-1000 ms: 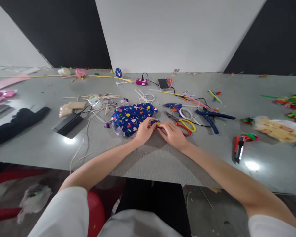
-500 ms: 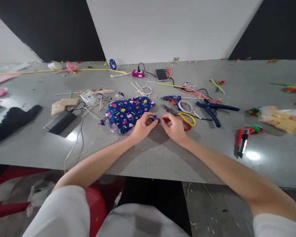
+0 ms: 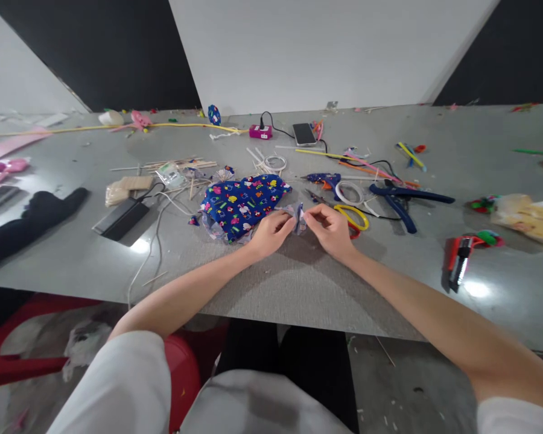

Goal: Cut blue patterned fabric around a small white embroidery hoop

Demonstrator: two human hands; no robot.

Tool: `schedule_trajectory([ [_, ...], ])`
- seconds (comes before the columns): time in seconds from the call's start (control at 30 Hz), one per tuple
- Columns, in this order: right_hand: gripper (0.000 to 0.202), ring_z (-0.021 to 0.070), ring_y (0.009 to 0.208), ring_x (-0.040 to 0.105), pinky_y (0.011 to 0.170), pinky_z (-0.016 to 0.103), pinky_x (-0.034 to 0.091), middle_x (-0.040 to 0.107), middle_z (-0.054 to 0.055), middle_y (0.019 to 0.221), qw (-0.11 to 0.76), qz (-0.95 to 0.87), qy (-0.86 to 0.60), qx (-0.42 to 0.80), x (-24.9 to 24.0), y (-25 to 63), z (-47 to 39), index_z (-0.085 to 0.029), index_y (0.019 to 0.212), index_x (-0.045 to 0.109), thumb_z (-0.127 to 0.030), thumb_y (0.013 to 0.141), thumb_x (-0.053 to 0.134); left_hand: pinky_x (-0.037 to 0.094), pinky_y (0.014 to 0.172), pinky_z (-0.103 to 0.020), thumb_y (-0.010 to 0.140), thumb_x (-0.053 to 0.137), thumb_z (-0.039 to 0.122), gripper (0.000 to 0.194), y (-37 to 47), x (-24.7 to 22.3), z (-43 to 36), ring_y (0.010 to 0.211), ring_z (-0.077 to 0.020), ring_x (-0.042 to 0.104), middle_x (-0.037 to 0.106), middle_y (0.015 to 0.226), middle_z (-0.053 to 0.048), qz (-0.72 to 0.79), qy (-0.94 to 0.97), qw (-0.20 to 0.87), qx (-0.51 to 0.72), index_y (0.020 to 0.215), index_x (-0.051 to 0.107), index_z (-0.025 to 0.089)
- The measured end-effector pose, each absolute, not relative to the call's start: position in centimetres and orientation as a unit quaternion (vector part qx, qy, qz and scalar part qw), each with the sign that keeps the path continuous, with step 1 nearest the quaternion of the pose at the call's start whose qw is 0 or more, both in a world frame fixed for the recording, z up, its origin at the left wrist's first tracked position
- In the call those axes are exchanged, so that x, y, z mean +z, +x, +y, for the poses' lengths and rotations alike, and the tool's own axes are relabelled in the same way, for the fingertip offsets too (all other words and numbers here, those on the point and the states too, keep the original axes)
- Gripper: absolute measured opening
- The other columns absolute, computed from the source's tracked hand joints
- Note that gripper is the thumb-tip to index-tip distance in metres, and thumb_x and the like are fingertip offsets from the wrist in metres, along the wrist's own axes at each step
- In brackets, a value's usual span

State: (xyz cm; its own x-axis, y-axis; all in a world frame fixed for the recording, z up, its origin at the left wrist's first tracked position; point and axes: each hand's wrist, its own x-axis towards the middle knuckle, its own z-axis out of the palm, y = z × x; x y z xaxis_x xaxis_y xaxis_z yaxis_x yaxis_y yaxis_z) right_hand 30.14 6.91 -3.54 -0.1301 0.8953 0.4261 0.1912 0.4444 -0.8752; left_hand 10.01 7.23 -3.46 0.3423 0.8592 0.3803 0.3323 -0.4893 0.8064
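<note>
A small piece of patterned cloth (image 3: 300, 219) is pinched between my two hands, its paler side partly showing. My left hand (image 3: 274, 232) grips its left side, with fingers curled. On the right, my right hand (image 3: 330, 230) holds the other edge between thumb and fingertips. Just left of and behind my left hand lies a larger blue cloth (image 3: 239, 205) with a colourful print. Yellow-and-red-handled scissors (image 3: 355, 218) lie right behind my right hand, beside a roll of white tape or ring (image 3: 349, 193).
Behind are a blue glue gun (image 3: 323, 179), blue-handled pliers (image 3: 396, 196), a phone (image 3: 304, 134) and a purple power block (image 3: 260, 132). A black box (image 3: 122, 218) and sticks lie left, a red-and-black cutter (image 3: 460, 262) right. A person's dark sleeve (image 3: 31, 223) rests far left.
The small cloth piece has been turned and opened out, now showing more of its pale side. My hands have moved slightly apart. The whole view has shifted a little.
</note>
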Motion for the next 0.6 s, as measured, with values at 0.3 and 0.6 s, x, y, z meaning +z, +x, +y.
schedule_trajectory([
  [0.3, 0.035, 0.0172, 0.067, 0.059, 0.064, 0.032, 0.048, 0.063, 0.001, 0.075, 0.536, -0.626, -0.416, 0.383, -3.6, 30.2, 7.0, -0.025, 0.088, 0.061, -0.058, 0.098, 0.067, 0.029, 0.058, -0.027, 0.100, 0.054, 0.064, 0.054, 10.0, -4.4, 7.5, 0.063, -0.0124, 0.037, 0.038, 0.065, 0.003, 0.448, 0.652, 0.397, 0.465, 0.070, 0.043, 0.020],
  [0.6, 0.038, 0.0176, 0.066, 0.060, 0.063, 0.033, 0.051, 0.064, 0.001, 0.074, 0.543, -0.600, -0.442, 0.388, -3.2, 29.9, 7.3, -0.025, 0.084, 0.062, -0.061, 0.093, 0.071, 0.029, 0.056, -0.025, 0.090, 0.065, 0.074, 0.061, 9.9, -3.8, 7.4, 0.061, -0.0112, 0.035, 0.039, 0.065, 0.003, 0.392, 0.586, 0.480, 0.522, 0.068, 0.049, 0.019],
])
